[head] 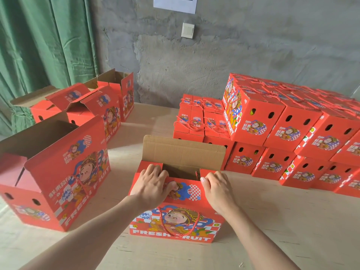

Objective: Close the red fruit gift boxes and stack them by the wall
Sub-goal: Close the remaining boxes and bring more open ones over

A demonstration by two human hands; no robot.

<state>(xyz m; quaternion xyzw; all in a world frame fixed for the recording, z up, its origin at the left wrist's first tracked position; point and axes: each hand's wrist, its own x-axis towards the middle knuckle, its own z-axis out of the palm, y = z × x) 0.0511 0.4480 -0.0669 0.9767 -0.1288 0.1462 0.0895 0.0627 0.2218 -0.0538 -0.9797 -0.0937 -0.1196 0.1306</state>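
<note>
A red fruit gift box [175,225] with a cartoon figure and a red rope handle stands in front of me on the table. Its far flap [184,151] stands upright, showing brown cardboard. My left hand [153,189] presses the left top flap down, with its fingers over the edge of the opening and its thumb on the near flap. My right hand [217,189] curls over the right side of the near flap. The box's inside is dark and I cannot see what it holds.
Closed red boxes [282,133] are stacked in two layers by the grey wall on the right. Open boxes stand at the left: a large one [56,172] nearby and others [97,108] behind it. A green curtain [44,41] hangs at the back left.
</note>
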